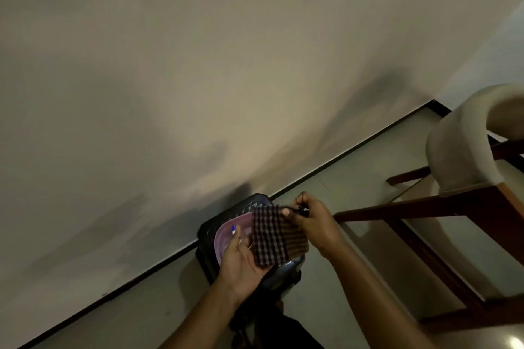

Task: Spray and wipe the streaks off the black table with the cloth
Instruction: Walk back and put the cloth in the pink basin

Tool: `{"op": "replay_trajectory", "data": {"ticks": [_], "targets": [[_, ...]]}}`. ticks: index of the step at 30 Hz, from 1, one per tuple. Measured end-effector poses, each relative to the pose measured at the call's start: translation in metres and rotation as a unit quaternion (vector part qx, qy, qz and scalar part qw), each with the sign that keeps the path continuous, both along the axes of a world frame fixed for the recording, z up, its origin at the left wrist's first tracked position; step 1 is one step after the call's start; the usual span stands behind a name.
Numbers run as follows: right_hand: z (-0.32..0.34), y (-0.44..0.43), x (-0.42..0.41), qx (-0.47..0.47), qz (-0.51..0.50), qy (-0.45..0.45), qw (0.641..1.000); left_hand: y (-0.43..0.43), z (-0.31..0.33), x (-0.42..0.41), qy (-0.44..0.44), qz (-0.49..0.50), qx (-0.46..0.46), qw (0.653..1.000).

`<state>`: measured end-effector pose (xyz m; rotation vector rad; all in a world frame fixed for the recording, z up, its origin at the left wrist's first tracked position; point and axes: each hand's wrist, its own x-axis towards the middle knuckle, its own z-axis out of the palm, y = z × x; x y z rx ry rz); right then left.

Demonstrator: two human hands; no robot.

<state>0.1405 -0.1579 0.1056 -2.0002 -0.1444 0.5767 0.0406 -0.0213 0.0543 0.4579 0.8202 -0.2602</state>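
A small black table with a patterned top stands on the floor by the wall, below my hands. A dark checked cloth hangs spread between my hands over it. My right hand pinches the cloth's upper right corner, and a small black part shows by its fingers. My left hand lies palm up under the cloth's lower left edge, fingers straight. A pinkish translucent curved thing with a small blue mark sits behind those fingers; what it is I cannot tell. No spray bottle is plainly visible.
A beige wall fills most of the view, meeting the pale floor at a dark skirting line. A cushioned chair with a dark wooden frame stands close on the right. The view is dim and tilted.
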Motion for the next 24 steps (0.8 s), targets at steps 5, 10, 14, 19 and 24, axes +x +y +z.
{"op": "replay_trajectory", "data": {"ticks": [5,10,14,19,24], "targets": [[-0.083,-0.003,0.021,-0.073,0.042,0.078,0.993,-0.017,-0.051,0.005,0.082,-0.035,0.135,0.987],[-0.135,0.022,0.053,-0.094,0.083,0.098,0.987,-0.021,-0.088,0.038,0.164,0.011,0.214,0.963],[-0.160,0.039,0.075,-0.146,0.176,0.048,0.972,-0.027,-0.118,0.061,0.196,-0.067,0.245,0.947],[-0.197,0.035,0.075,-0.242,0.247,0.066,0.936,-0.032,-0.134,0.061,0.237,-0.069,0.242,0.938],[-0.205,-0.001,0.067,-0.294,0.147,0.012,0.944,-0.021,-0.135,0.010,0.283,-0.102,0.222,0.928]]}}
